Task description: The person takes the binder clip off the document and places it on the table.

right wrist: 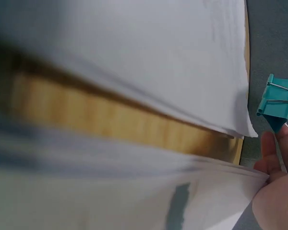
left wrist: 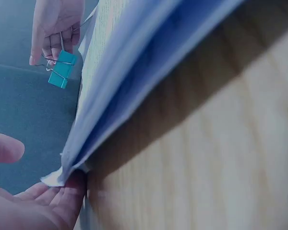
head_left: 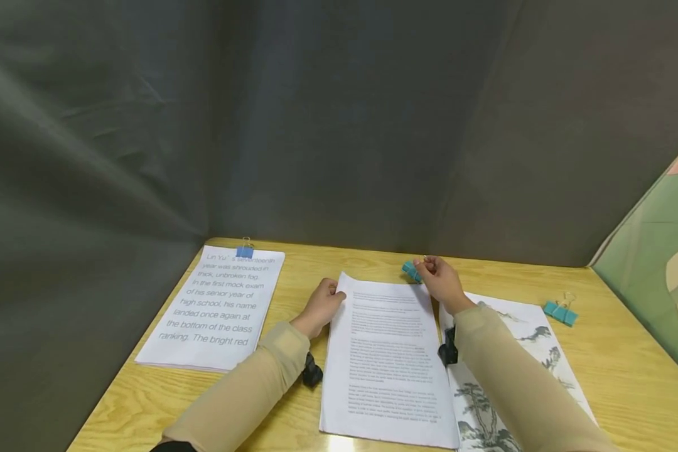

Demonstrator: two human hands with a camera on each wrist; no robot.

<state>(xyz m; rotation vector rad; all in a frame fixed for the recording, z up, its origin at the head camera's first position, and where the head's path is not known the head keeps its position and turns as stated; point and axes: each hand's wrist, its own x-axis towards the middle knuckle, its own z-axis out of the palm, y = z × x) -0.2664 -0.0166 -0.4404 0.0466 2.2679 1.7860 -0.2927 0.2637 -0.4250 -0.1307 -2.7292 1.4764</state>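
A stack of printed sheets point(head_left: 392, 392) lies in front of me, its upper left corner slightly raised. My left hand point(head_left: 321, 309) holds that corner; in the left wrist view the fingers point(left wrist: 62, 196) curl beneath the paper point(left wrist: 120, 86), while the thumb stands a little apart from it. Above the stack's upper right corner, my right hand point(head_left: 445, 285) grips a teal binder clip point(head_left: 411, 271) by its wire handles. The clip point(left wrist: 62, 69) looks closed, apart from the paper, in the left wrist view. In the right wrist view, the clip point(right wrist: 278, 98) is beyond the stack's top edge.
At the left lies a large-print stack point(head_left: 209, 307) with a blue binder clip point(head_left: 245, 252) at its top. Sheets with an ink landscape point(head_left: 533, 342) lie under my right forearm. Another teal binder clip point(head_left: 560, 312) rests on the wooden table point(head_left: 627, 351) at the right.
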